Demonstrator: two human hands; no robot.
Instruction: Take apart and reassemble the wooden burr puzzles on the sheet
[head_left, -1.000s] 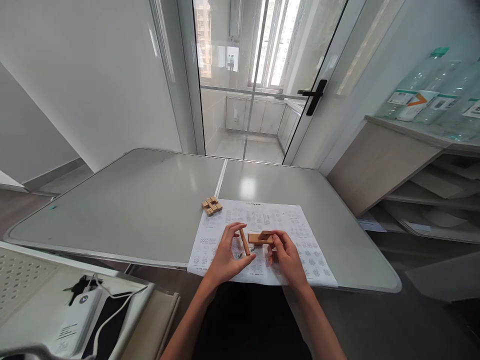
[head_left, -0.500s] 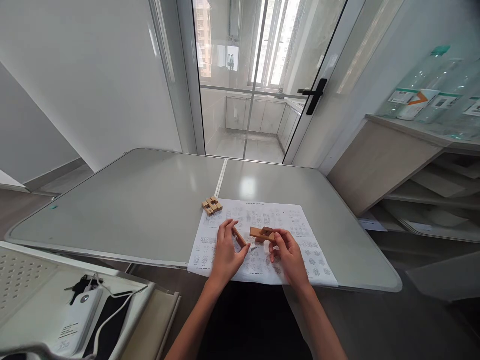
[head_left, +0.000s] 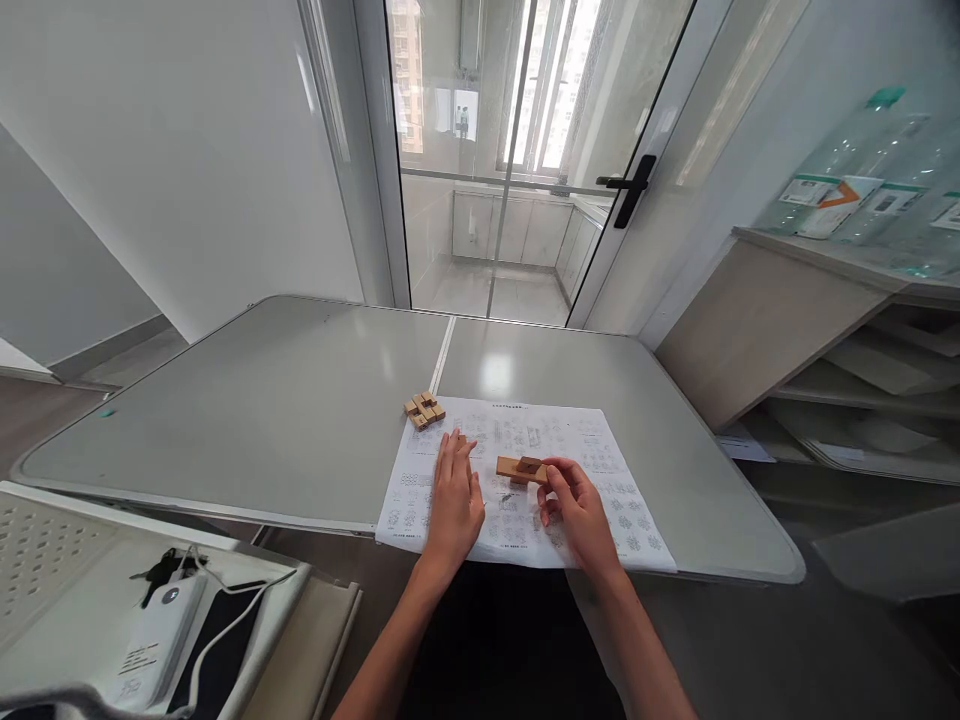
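Note:
My right hand (head_left: 576,505) pinches the right end of several crossed wooden puzzle pieces (head_left: 514,468), held just above the printed sheet. One flat piece points left, with a shorter piece lying across its top and another below. My left hand (head_left: 454,500) has its back turned up over the left part of the sheet, fingers curled round a wooden puzzle piece (head_left: 463,440). Only the tip of that piece shows past the fingers. Beyond my left hand, a cluster of interlocked wooden blocks (head_left: 424,411) rests at the sheet's upper left corner.
The white printed sheet (head_left: 630,480) lies along the front edge of the grey table (head_left: 300,400). At lower left a cart (head_left: 67,570) carries a white power bank (head_left: 161,635), keys and a cable. Shelves (head_left: 810,330) with plastic bottles (head_left: 847,170) stand at right.
My left hand has rolled over, palm down, so its wooden piece is now mostly hidden behind the fingers. The pieces in my right hand have shifted very slightly left.

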